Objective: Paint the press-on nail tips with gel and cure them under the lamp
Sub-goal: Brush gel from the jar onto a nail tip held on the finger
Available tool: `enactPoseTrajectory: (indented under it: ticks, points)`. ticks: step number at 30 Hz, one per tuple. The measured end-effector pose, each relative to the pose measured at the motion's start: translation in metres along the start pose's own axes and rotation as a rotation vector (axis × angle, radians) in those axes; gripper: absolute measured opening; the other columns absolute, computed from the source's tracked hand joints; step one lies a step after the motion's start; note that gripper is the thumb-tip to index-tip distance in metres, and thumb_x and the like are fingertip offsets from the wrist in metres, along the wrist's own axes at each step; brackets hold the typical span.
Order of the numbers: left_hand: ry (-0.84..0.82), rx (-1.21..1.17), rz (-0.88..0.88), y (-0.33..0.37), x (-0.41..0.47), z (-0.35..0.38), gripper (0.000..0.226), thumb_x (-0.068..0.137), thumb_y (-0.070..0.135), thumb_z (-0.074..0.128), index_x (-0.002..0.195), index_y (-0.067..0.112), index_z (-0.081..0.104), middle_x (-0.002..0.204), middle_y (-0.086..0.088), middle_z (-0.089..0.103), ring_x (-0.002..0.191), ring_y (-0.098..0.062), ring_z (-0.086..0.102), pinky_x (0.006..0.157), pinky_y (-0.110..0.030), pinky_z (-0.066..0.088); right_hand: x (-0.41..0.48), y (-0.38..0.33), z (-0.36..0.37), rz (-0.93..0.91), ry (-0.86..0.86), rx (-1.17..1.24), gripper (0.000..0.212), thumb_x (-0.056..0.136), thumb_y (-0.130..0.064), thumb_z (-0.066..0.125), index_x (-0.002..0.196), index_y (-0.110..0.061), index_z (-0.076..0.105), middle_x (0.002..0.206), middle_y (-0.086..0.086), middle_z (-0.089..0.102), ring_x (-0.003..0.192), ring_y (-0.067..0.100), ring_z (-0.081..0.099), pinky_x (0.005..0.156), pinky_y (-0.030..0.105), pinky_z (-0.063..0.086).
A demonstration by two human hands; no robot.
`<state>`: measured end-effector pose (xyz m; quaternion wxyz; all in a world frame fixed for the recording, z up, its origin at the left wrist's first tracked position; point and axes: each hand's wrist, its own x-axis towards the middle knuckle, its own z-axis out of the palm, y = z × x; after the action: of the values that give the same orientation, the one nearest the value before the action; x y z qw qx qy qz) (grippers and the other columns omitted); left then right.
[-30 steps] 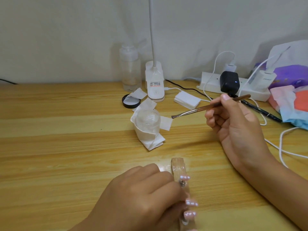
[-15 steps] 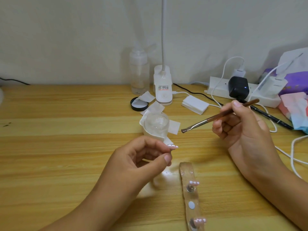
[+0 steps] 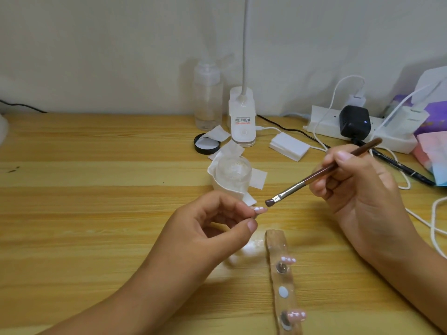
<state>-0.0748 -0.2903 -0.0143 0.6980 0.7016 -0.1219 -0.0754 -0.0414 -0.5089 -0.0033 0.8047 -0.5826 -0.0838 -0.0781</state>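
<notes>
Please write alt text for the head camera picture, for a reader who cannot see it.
A left hand pinches a pink nail tip, and the right hand holds a brush with its bristles close to it, above a wooden table. A strip with two more tips lies nearer; a white lamp stands behind.

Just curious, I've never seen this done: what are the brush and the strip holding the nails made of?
The brush: glossy dark brown handle, probably lacquered wood, with a shiny metal collar. The strip: looks like clear plastic or acrylic, since the grain of the table shows through it.
</notes>
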Motion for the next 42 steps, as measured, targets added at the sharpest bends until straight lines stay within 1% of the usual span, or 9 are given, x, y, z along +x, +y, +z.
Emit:
enactPoseTrajectory:
  ticks: [2,6,11,15,20,27,34,40,42]
  points:
    - [0.011,0.008,-0.007,-0.0008,-0.0006,0.0,0.017,0.062,0.041,0.073,0.075,0.03,0.071,0.078,0.008,0.072,0.06,-0.005,0.057,0.056,-0.02,0.048,0.0004,0.0004,0.0002,0.0,0.006,0.0,0.025,0.088,-0.02,0.053,0.071,-0.025,0.071,0.064,-0.001,0.063,0.059,0.008,0.061,0.056,0.019,0.05]
    - [0.021,0.02,-0.024,-0.0017,-0.0006,0.0008,0.019,0.06,0.044,0.073,0.073,0.031,0.071,0.083,-0.007,0.072,0.059,-0.009,0.056,0.054,-0.024,0.05,0.0003,0.0005,0.001,0.002,-0.007,-0.01,0.027,0.088,-0.02,0.053,0.07,-0.026,0.071,0.065,-0.002,0.064,0.059,0.008,0.061,0.055,0.019,0.05]
    - [0.024,0.042,-0.015,-0.0024,-0.0009,0.0,0.02,0.061,0.045,0.073,0.075,0.03,0.071,0.073,0.003,0.068,0.06,-0.008,0.056,0.054,-0.024,0.05,0.0002,0.0009,0.0026,0.0,-0.036,-0.05,0.029,0.089,-0.019,0.051,0.069,-0.027,0.07,0.063,-0.002,0.064,0.057,0.01,0.06,0.055,0.019,0.05]
    - [0.026,0.04,-0.01,-0.0032,-0.0003,0.0002,0.021,0.062,0.044,0.073,0.076,0.029,0.071,0.075,0.002,0.069,0.061,-0.007,0.057,0.056,-0.023,0.05,0.0001,0.0011,0.0007,-0.003,-0.017,-0.07,0.028,0.089,-0.018,0.05,0.069,-0.027,0.068,0.063,-0.002,0.062,0.056,0.011,0.059,0.055,0.019,0.05]
    - [0.005,0.031,-0.003,-0.0022,-0.0002,-0.0001,0.017,0.064,0.04,0.073,0.076,0.028,0.071,0.074,0.002,0.067,0.059,-0.01,0.058,0.057,-0.03,0.053,0.0016,0.0013,-0.0004,0.003,0.046,-0.064,0.028,0.089,-0.02,0.052,0.067,-0.028,0.069,0.063,-0.005,0.061,0.056,0.008,0.058,0.056,0.018,0.049]
    - [-0.016,0.054,0.001,-0.0016,-0.0007,-0.0001,0.018,0.07,0.038,0.072,0.084,0.027,0.073,0.09,-0.002,0.071,0.07,-0.014,0.06,0.065,-0.033,0.056,0.0002,0.0011,0.0007,0.048,0.016,-0.026,0.02,0.087,-0.031,0.061,0.07,-0.027,0.071,0.063,-0.005,0.064,0.056,0.006,0.059,0.055,0.016,0.049]
    - [-0.024,0.062,0.032,-0.0001,-0.0013,0.0,0.007,0.076,0.029,0.072,0.081,0.033,0.074,0.09,0.0,0.071,0.07,-0.01,0.059,0.062,-0.019,0.052,-0.0013,0.0008,0.0038,0.055,-0.023,-0.054,0.016,0.08,-0.037,0.063,0.076,-0.021,0.066,0.062,-0.001,0.065,0.054,0.009,0.059,0.054,0.018,0.05]
    - [-0.011,0.06,0.026,-0.0008,-0.0007,-0.0004,0.008,0.076,0.031,0.072,0.083,0.033,0.075,0.09,0.003,0.073,0.079,-0.012,0.065,0.065,-0.016,0.052,-0.0005,0.0005,0.0033,0.083,-0.005,-0.081,0.016,0.084,-0.031,0.061,0.073,-0.02,0.064,0.057,0.0,0.061,0.051,0.009,0.056,0.051,0.017,0.048]
    - [-0.007,0.047,0.031,-0.0003,0.0,-0.0006,0.009,0.075,0.031,0.073,0.083,0.034,0.075,0.089,0.008,0.073,0.08,-0.006,0.065,0.067,-0.015,0.051,-0.0005,-0.0002,0.0025,0.083,-0.008,-0.081,0.016,0.086,-0.03,0.06,0.075,-0.018,0.06,0.056,-0.001,0.058,0.05,0.008,0.054,0.051,0.017,0.047]
